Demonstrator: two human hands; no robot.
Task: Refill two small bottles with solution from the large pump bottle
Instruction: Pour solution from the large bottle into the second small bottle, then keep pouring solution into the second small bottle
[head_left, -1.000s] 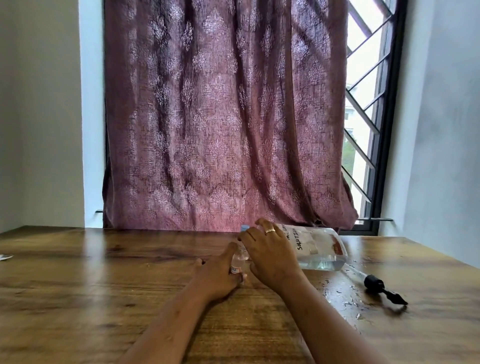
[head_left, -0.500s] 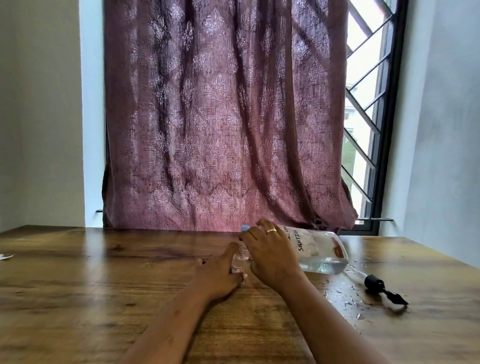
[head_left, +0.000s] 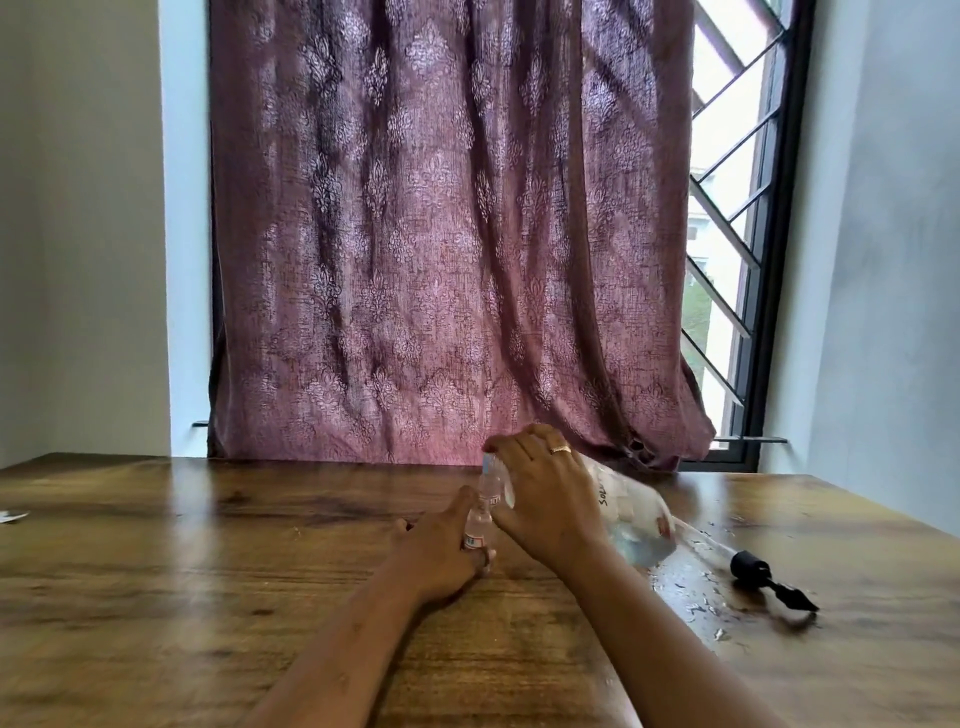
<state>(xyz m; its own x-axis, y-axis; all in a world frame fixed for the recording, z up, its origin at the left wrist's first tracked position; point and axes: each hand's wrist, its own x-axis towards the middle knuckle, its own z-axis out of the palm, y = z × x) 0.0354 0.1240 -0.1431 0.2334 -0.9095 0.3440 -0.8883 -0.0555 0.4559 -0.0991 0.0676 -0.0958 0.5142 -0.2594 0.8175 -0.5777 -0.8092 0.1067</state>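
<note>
— Left hand (head_left: 441, 551)?
— Resting on the brown wooden table (head_left: 208, 571) near its middle, fingers wrapped round a small clear plastic bottle with a white label (head_left: 477, 525). Standing upright, held low on its body.

— And the right hand (head_left: 545, 499)?
— Clasped over the neck end of a large clear plastic bottle with handwritten black lettering (head_left: 631, 514). Gold ring (head_left: 560, 449) on one finger. Tipped steeply, mouth down toward the small bottle's top, base raised out toward the table's right edge. Some clear liquid visible in the lower part of the body.

— Mouths touching?
— Cannot tell; hidden behind the right hand's fingers and blurred.

— Pump?
— Off the bottle. Black pump head with a clear dip tube (head_left: 763, 577), lying flat near the right edge, just beside the big bottle's base. Scattered wet droplets (head_left: 701, 608) around it on the wood.

— Second small bottle?
— Not to be made out.

— Anything else?
— Scrap of white paper (head_left: 13, 516) at the left edge. Patterned mauve curtain (head_left: 441, 234) hanging behind the far edge, black-framed window with a diagonal grille (head_left: 737, 208) to its right.
</note>
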